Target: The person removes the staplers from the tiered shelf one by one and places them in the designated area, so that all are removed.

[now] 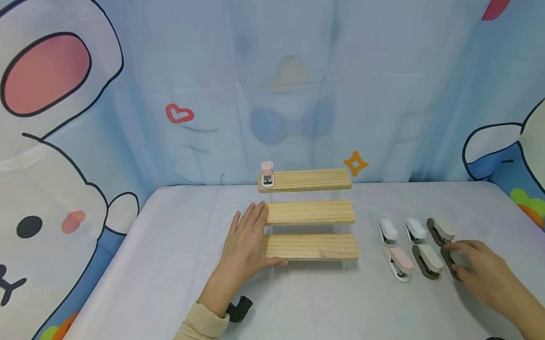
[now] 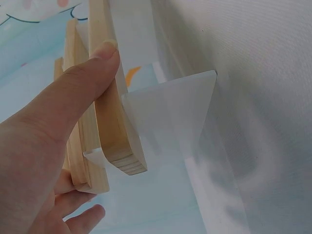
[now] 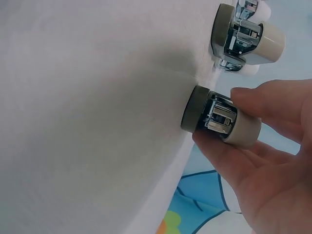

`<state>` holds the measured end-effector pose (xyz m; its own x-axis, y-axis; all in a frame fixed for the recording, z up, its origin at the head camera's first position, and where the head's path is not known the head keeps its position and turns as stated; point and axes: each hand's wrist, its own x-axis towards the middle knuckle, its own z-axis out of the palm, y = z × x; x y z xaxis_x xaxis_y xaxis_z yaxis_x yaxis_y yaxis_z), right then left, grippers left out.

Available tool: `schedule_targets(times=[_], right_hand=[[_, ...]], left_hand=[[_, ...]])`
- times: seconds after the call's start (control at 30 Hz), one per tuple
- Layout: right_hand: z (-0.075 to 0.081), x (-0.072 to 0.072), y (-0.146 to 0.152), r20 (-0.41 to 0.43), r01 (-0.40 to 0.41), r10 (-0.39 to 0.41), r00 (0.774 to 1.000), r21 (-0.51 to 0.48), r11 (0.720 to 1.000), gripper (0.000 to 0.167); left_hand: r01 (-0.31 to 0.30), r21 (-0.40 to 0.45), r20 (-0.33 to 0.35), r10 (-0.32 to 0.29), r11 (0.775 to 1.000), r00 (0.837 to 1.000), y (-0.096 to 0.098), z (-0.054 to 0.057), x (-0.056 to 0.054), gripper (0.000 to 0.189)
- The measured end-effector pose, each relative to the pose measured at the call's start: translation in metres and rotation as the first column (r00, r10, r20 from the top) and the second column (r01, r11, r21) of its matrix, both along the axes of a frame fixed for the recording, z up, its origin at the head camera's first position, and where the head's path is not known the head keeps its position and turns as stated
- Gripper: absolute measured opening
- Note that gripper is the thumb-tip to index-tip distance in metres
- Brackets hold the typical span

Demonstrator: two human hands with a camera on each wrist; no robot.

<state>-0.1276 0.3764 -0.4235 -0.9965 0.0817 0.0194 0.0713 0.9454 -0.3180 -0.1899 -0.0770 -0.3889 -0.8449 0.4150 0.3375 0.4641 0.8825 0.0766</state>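
On the right side of the table, my right hand (image 1: 485, 277) pinches a small stapler (image 3: 218, 117) between thumb and fingers. Its body is beige over a dark grey base, and in the head view the fingers partly hide it. My left hand (image 1: 244, 240) lies along the left end of a three-step wooden display rack (image 1: 312, 247). The thumb (image 2: 68, 92) touches the lowest board's front edge; the other fingers reach out, fairly straight, to the middle board's end. A pink-and-white stapler (image 1: 267, 174) stands at the left end of the top board.
Beside the held stapler are two white staplers (image 1: 387, 232) (image 1: 414, 231), a pink one (image 1: 400, 262) and two beige ones (image 1: 428, 261) (image 1: 441, 230), grouped in two rows. A white cloth covers the table (image 1: 306, 310). Behind it hangs a blue cartoon curtain (image 1: 213, 66). Clear plastic supports (image 2: 170, 107) carry the boards.
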Motion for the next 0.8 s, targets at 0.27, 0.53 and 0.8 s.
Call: schedule_targets(times=[0.27, 0.53, 0.8], right_hand=[[0.014, 0.003, -0.006, -0.029, -0.003, 0.002, 1.000, -0.010, 1.000, 0.042], [0.034, 0.003, -0.027, -0.175, -0.035, 0.033, 0.984, -0.007, 0.999, 0.040], [0.051, -0.003, -0.050, -0.290, -0.087, 0.079, 0.954, -0.016, 0.996, 0.038]], left_hand=[[0.004, 0.007, -0.006, -0.004, 1.000, 1.000, 0.000, 0.000, 0.001, 0.128], [0.003, 0.010, 0.020, -0.003, 1.000, 1.000, 0.000, 0.000, 0.000, 0.128], [0.006, 0.009, 0.005, -0.006, 1.000, 1.000, 0.000, 0.000, 0.000, 0.128]])
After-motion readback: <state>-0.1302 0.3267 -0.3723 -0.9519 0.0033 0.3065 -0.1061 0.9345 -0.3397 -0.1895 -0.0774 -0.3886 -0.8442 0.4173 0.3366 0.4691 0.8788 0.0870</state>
